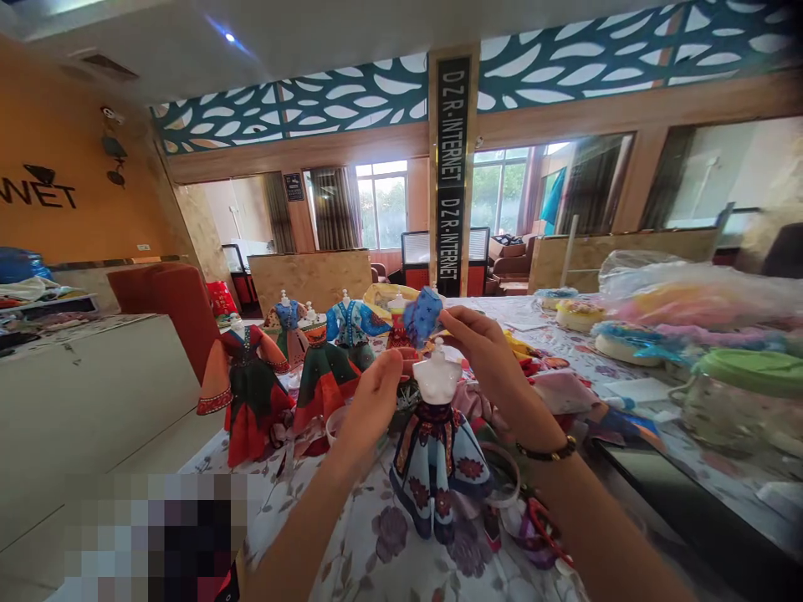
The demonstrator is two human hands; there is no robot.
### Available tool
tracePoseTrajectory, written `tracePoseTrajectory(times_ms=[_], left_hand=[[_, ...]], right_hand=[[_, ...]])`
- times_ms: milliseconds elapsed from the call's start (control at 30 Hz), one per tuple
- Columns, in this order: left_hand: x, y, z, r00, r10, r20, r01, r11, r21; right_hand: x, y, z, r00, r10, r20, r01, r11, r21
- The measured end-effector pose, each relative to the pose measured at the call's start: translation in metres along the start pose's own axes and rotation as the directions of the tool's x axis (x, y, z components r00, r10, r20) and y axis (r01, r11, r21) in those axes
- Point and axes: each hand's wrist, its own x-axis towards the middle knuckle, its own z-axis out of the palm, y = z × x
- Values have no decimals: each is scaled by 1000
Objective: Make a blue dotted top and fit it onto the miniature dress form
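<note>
My right hand (480, 334) pinches a small blue patterned doll garment (422, 316) between thumb and fingers. It hangs just above a white doll-sized mannequin (437, 378), whose bare torso stands upright on the table. Around the mannequin's waist is a pale blue skirt (439, 458) with dark trim and red flower motifs. My left hand (375, 393) is left of the torso, thumb raised and one finger stretched toward it; nothing shows in its grasp. Its other fingers are hidden. A dark bracelet (547, 450) circles my right wrist.
Several dressed mannequins, including one in red and black (251, 389) and one in a blue jacket (351, 322), stand behind my left hand. At right are a green-lidded jar (744, 397), a black tablet-like slab (683, 502) and plastic-wrapped goods (703, 293). Fabric pieces lie behind my right hand.
</note>
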Motion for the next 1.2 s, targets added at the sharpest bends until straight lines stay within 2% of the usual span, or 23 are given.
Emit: tracePoseTrajectory(times_ms=[67, 167, 267, 400, 567, 800, 967, 1200], left_hand=[[8, 6, 4, 999, -24, 39, 30, 986, -161], [17, 13, 8, 998, 54, 24, -47, 968, -247], [20, 20, 11, 992, 124, -17, -125, 969, -211], [21, 27, 14, 978, 199, -57, -206, 967, -149], [21, 31, 17, 975, 211, -73, -219, 967, -128], [19, 34, 18, 974, 210, -81, -217, 971, -96], [18, 35, 18, 968, 238, -74, -245, 964, -100], [10, 33, 15, 961, 266, -72, -264, 964, 36]], right_hand=[[0, -1, -3, 998, -36, 57, 37, 999, -3], [-1, -1, -9, 985, -121, 126, 125, 992, -26], [-2, 1, -13, 970, -189, 153, 204, 976, -82], [-5, 2, -14, 968, -224, 116, 239, 961, -136], [-10, 2, -15, 969, -239, 67, 247, 951, -185], [-13, -4, -13, 970, -239, 42, 242, 959, -145], [-15, -6, -14, 957, -270, 103, 283, 948, -146], [-18, -2, -24, 952, -251, 176, 288, 930, -228]])
